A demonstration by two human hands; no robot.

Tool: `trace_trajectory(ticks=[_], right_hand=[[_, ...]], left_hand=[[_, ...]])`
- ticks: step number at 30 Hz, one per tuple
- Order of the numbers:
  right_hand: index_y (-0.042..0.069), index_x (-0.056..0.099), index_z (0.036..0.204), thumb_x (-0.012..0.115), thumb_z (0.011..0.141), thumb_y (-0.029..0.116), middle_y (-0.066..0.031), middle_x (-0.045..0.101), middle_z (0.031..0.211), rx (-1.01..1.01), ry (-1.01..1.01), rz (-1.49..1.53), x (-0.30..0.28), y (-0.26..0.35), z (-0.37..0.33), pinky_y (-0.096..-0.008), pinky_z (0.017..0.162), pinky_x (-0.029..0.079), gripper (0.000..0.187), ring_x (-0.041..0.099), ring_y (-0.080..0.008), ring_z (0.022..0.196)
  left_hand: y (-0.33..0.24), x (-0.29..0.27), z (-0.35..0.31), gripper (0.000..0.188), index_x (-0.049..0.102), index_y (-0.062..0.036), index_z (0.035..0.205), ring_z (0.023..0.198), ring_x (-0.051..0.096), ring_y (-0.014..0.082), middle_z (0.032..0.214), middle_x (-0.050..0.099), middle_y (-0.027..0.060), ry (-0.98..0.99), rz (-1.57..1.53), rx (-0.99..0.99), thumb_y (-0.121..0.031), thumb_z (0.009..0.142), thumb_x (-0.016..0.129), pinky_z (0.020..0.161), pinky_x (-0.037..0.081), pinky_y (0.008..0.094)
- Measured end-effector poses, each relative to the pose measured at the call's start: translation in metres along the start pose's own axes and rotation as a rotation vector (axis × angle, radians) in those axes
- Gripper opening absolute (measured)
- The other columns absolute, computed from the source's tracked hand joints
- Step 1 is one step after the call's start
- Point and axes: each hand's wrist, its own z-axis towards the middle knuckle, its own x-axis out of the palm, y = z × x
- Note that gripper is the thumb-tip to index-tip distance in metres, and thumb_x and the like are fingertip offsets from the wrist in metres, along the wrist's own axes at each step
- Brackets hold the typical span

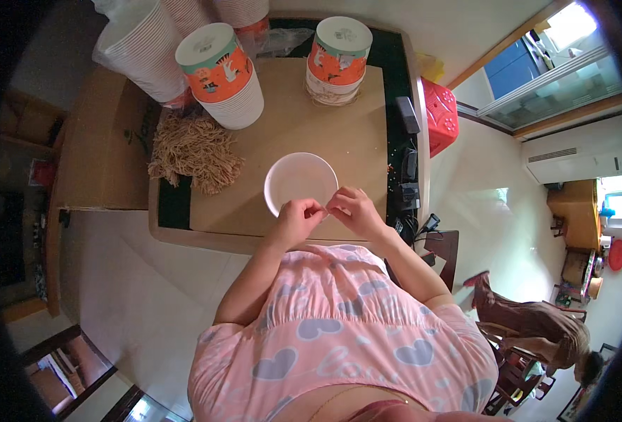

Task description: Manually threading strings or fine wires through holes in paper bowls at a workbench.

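Note:
A round white paper tub [293,172] stands mouth up on the cardboard sheet [283,141], close to the table's near edge. My left hand [299,221] is at its near rim with thumb and forefinger pinched together. Right beside it my right hand [355,211] is also closed in a pinch, its fingertips almost meeting the left ones. Whatever the fingertips hold is too small or hidden to make out. Left of the tub lies a loose heap of tan paper twine [193,153].
Upside-down stacks of orange-and-white paper tubs stand at the back left [223,77] and back right [338,60]. Wrapped tub stacks [138,53] rise beside a cardboard box [107,141]. Black adapters [409,165] and cables line the right edge. A red stool [439,116] stands beyond; a person [536,316] is at right.

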Motion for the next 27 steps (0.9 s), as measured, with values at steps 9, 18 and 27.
trace_trajectory(ticks=[9,18,27], right_hand=[[0.009,0.058,0.08,0.065,0.073,0.009,-0.0063,0.056,0.08,-0.065,-0.002,-0.062,0.003,-0.003,-0.006,-0.0365,0.07,0.042,0.011,0.056,-0.025,0.077],[0.008,0.059,0.084,0.066,0.074,0.011,-0.0066,0.057,0.078,-0.011,-0.052,-0.009,0.001,0.007,-0.013,-0.0353,0.068,0.044,0.012,0.057,-0.0242,0.073],[0.008,0.059,0.083,0.068,0.073,0.01,-0.006,0.058,0.079,-0.023,-0.053,0.0,0.001,0.011,-0.015,-0.0337,0.066,0.044,0.014,0.057,-0.022,0.071]], left_hand=[[-0.005,0.006,-0.008,0.012,0.061,0.0019,0.078,0.057,0.057,0.0108,0.064,0.062,0.0082,0.02,0.02,0.043,-0.01,0.078,0.064,0.055,0.045,0.0266],[-0.006,0.007,-0.009,0.01,0.062,0.002,0.078,0.058,0.058,0.0097,0.065,0.063,0.0078,-0.026,-0.024,0.037,-0.008,0.079,0.062,0.055,0.045,0.0255],[-0.005,0.008,-0.011,0.011,0.063,0.0014,0.08,0.06,0.055,0.0065,0.067,0.062,0.0037,0.013,-0.065,0.021,-0.01,0.081,0.064,0.056,0.044,0.0234]])
